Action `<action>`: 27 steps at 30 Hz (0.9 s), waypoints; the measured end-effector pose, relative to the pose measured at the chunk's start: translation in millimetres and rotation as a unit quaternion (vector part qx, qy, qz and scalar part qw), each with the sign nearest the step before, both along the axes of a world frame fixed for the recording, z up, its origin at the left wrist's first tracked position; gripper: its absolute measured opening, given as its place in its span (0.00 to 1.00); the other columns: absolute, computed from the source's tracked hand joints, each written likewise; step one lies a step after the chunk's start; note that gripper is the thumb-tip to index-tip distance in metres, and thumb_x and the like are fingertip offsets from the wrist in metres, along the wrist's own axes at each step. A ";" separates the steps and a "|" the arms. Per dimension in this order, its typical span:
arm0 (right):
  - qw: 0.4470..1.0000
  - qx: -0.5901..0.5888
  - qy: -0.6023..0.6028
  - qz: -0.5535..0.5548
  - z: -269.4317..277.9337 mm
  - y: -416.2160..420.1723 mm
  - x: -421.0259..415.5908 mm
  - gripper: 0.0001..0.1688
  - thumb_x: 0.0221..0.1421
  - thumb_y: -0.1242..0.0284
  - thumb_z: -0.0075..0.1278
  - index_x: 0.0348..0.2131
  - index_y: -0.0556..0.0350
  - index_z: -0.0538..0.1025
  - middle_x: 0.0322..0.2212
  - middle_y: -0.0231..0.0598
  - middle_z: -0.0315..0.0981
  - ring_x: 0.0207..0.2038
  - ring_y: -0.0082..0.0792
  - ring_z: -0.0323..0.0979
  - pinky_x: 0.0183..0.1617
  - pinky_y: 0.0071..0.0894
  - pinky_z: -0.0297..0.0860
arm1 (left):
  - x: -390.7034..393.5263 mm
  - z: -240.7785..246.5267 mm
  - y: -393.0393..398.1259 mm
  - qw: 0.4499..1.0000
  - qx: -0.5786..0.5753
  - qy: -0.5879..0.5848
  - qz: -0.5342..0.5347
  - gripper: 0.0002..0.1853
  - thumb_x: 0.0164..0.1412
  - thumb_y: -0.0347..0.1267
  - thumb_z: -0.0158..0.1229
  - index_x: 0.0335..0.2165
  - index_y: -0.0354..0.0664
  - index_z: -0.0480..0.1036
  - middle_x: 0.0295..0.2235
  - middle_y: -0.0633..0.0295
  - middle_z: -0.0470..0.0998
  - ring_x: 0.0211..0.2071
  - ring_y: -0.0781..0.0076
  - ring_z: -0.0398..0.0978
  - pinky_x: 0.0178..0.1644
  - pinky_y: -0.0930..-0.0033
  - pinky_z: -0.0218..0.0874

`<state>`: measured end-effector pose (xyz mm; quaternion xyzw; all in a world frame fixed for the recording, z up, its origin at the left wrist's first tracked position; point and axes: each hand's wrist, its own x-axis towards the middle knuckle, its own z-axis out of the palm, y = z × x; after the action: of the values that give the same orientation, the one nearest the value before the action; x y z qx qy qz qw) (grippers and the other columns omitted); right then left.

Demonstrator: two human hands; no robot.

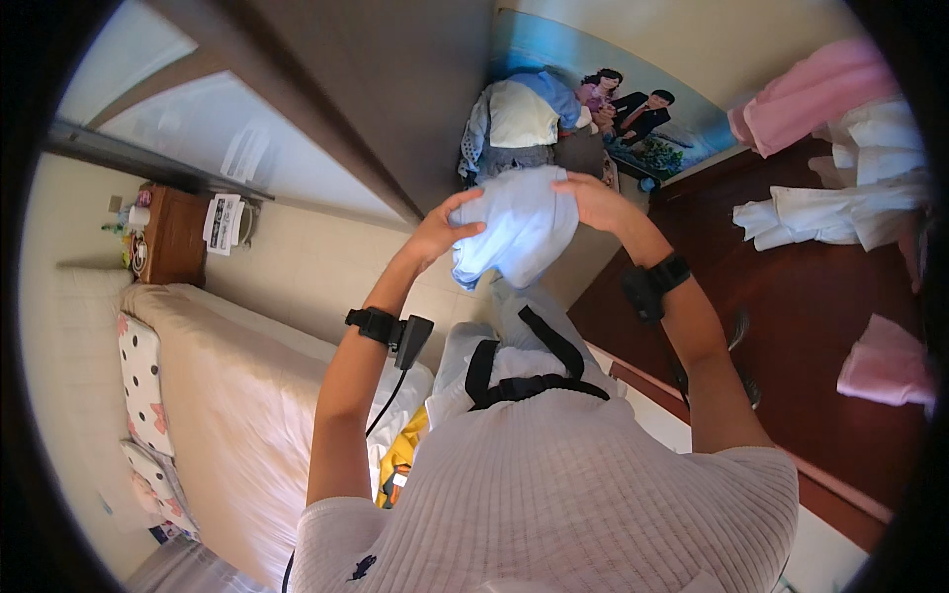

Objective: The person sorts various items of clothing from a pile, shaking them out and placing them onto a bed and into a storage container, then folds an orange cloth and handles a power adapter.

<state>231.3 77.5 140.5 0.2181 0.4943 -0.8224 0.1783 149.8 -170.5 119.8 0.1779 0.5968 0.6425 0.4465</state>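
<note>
A light blue folded garment (519, 222) is held up in front of me between both hands. My left hand (443, 230) grips its left edge, thumb on top of the cloth. At its upper right edge, my right hand (589, 200) pinches the fabric; some of those fingers are hidden. Just beyond the garment lies a pile of clothes (523, 115), with white, blue, grey and dotted pieces. What supports the pile is mostly hidden.
A dark brown panel (334, 89) stands at the upper left. A bed (245, 400) and wooden nightstand (174, 233) are left. On the right, a dark red wooden surface (697, 296) holds white clothes (823, 211) and pink cloth (886, 363). A large photo print (630, 89) leans behind the pile.
</note>
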 end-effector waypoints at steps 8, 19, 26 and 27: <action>0.924 0.280 0.078 0.246 -84.4 83.5 -55.6 0.42 0.35 0.68 0.57 0.49 0.60 0.55 0.43 0.45 0.59 0.44 0.34 0.59 0.45 0.27 0.59 | -79.3 -79.2 101.8 0.920 -0.242 0.253 -0.177 0.28 0.35 0.32 0.61 0.40 0.39 0.66 0.38 0.54 0.69 0.38 0.65 0.67 0.42 0.71 0.58; 0.637 0.752 0.108 0.127 -19.1 190.5 -183.8 0.22 0.40 0.77 0.44 0.41 0.52 0.67 0.36 0.47 0.60 0.40 0.47 0.61 0.41 0.40 0.60 | -205.3 -6.9 268.0 0.778 -0.278 0.563 0.013 0.11 0.44 0.30 0.51 0.32 0.47 0.72 0.38 0.55 0.64 0.44 0.57 0.58 0.46 0.63 0.53; 0.639 0.755 0.117 0.087 -127.9 212.1 -218.7 0.26 0.42 0.75 0.42 0.45 0.55 0.60 0.48 0.51 0.48 0.47 0.48 0.54 0.47 0.41 0.56 | -227.8 -85.4 293.6 0.728 -0.355 0.586 -0.010 0.19 0.44 0.32 0.53 0.39 0.44 0.66 0.43 0.52 0.62 0.47 0.56 0.56 0.49 0.63 0.49; 0.658 0.738 0.079 0.126 -153.0 210.4 -216.6 0.26 0.43 0.74 0.41 0.46 0.57 0.60 0.49 0.50 0.46 0.49 0.48 0.52 0.48 0.41 0.56 | -225.9 -109.2 288.6 0.730 -0.383 0.565 -0.037 0.20 0.44 0.33 0.53 0.40 0.43 0.65 0.44 0.52 0.61 0.47 0.55 0.56 0.49 0.63 0.49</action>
<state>14.7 287.9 -12.5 0.1472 0.9740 -0.1712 0.0211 -76.1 118.1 10.6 0.3441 0.9273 0.1234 0.0811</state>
